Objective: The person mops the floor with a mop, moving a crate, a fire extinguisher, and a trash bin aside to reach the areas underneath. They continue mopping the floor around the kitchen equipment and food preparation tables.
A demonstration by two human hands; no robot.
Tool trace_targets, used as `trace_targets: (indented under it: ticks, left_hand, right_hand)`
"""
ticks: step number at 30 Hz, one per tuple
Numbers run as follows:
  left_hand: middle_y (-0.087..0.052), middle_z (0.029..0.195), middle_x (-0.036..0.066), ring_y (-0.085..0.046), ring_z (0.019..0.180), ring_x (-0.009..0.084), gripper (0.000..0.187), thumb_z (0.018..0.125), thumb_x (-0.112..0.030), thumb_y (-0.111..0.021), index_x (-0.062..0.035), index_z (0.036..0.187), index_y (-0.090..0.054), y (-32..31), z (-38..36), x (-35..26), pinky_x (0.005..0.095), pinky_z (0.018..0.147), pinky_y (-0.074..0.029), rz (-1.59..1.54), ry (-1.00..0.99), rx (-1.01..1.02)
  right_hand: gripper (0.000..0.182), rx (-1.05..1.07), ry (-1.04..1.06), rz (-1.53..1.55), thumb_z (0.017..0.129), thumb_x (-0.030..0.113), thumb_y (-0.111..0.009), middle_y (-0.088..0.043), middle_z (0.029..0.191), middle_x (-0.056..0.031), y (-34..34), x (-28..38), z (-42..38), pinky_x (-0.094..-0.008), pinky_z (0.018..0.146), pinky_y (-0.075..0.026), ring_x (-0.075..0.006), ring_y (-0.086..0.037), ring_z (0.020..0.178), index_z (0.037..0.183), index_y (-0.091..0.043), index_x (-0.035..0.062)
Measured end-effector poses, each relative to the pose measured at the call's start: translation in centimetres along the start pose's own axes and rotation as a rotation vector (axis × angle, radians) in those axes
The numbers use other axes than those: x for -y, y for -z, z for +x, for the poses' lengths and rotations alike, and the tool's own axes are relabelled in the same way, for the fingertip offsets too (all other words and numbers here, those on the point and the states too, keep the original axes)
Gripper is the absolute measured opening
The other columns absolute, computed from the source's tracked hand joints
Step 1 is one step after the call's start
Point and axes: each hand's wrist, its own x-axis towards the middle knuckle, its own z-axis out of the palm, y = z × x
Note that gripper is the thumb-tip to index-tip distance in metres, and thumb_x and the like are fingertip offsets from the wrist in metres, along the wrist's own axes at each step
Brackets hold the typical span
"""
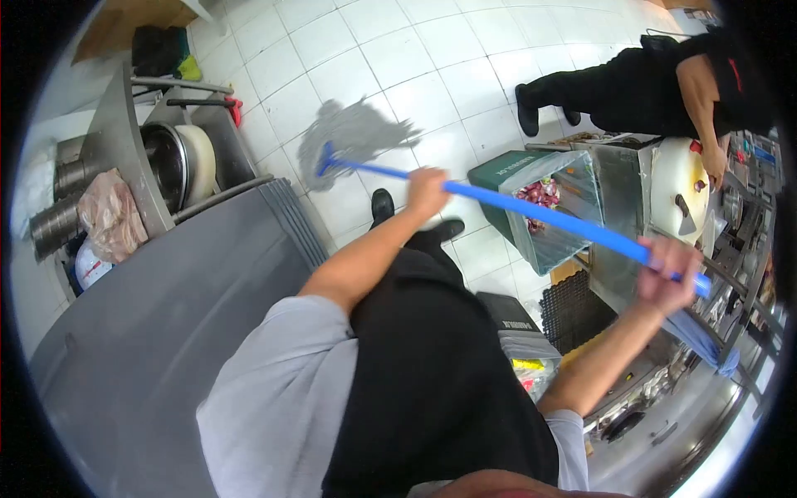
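A blue mop handle (pixel 540 217) runs slantwise across the view, from the right down to a grey mop head (pixel 353 133) spread on the white tiled floor. My left hand (pixel 427 192) is wrapped round the handle at its middle. Near the handle's upper end, my right hand (pixel 668 274) grips it too. The blue clamp (pixel 326 159) of the mop lies over the grey strands. Below the handle, black shoes and a black apron (pixel 432 365) show on my own body.
A green bin (pixel 498 178) with a clear liner holds purple peelings at centre right. Another person (pixel 614 91) in black stands by a counter with a white round board (pixel 677 187). Grey folded panels (pixel 183 332) and a metal shelf (pixel 124 149) stand on the left.
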Motion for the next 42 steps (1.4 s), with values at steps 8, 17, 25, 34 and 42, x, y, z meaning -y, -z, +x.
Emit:
trace_targets:
  ticks: [8, 17, 25, 34, 42]
  left_hand:
    - [-0.065, 0.108, 0.019, -0.058, 0.117, 0.0413, 0.027, 0.086, -0.023, -0.082, -0.0060, 0.082, -0.061, -1.3, -7.3, 2.1, 0.0601, 0.110, -0.039, 0.176, 0.414, -0.096]
    - [-0.069, 0.108, 0.020, -0.061, 0.111, 0.0450, 0.023, 0.082, -0.014, -0.079, -0.0043, 0.082, -0.058, -14.5, -3.0, -10.4, 0.0602, 0.107, -0.043, 0.003, -0.019, -0.205]
    - [-0.070, 0.100, 0.010, -0.066, 0.104, 0.0347, 0.015, 0.088, -0.027, -0.075, -0.0130, 0.092, -0.072, -17.7, 6.9, -20.1, 0.0523, 0.091, -0.051, 0.188, -0.021, 0.164]
    - [-0.071, 0.113, 0.009, -0.060, 0.117, 0.0345, 0.020, 0.085, -0.030, -0.077, -0.0149, 0.097, -0.073, -12.3, -0.7, -19.4, 0.0530, 0.104, -0.044, 0.106, 0.155, 0.026]
    - [-0.076, 0.090, 0.019, -0.073, 0.089, 0.0405, 0.025, 0.085, -0.036, -0.075, -0.0104, 0.083, -0.074, 0.9, -7.8, 1.0, 0.0527, 0.082, -0.058, 0.015, 0.302, 0.019]
  right_hand:
    - [0.043, -0.003, -0.078, 0.027, 0.112, 0.035, -0.045, -0.044, 0.063, -0.0072, 1.3, -6.4, -6.3, -0.0619, 0.092, -0.055, -0.0284, -0.055, 0.070, 0.077, -0.042, 0.0105]
    - [0.047, 0.173, 0.290, -0.202, 0.112, 0.048, -0.042, -0.049, 0.068, -0.0059, 10.5, 8.2, -15.3, -0.0617, 0.094, -0.052, -0.0276, -0.057, 0.076, 0.082, -0.045, 0.0118]
    - [0.054, 0.121, 0.393, -0.171, 0.113, 0.054, -0.034, -0.044, 0.067, -0.0035, 13.8, 10.7, -15.1, -0.0556, 0.088, -0.050, -0.0258, -0.050, 0.071, 0.077, -0.046, 0.0146]
    - [0.052, 0.260, 0.169, -0.097, 0.113, 0.047, -0.039, -0.041, 0.062, -0.0011, 13.1, 13.3, -8.4, -0.0491, 0.083, -0.050, -0.0217, -0.046, 0.068, 0.075, -0.053, 0.0150]
    - [0.047, 0.641, 0.096, -0.061, 0.112, 0.047, -0.041, -0.038, 0.058, -0.0005, -10.6, 6.5, -4.7, -0.0432, 0.072, -0.044, -0.0203, -0.043, 0.063, 0.077, -0.047, 0.0156]
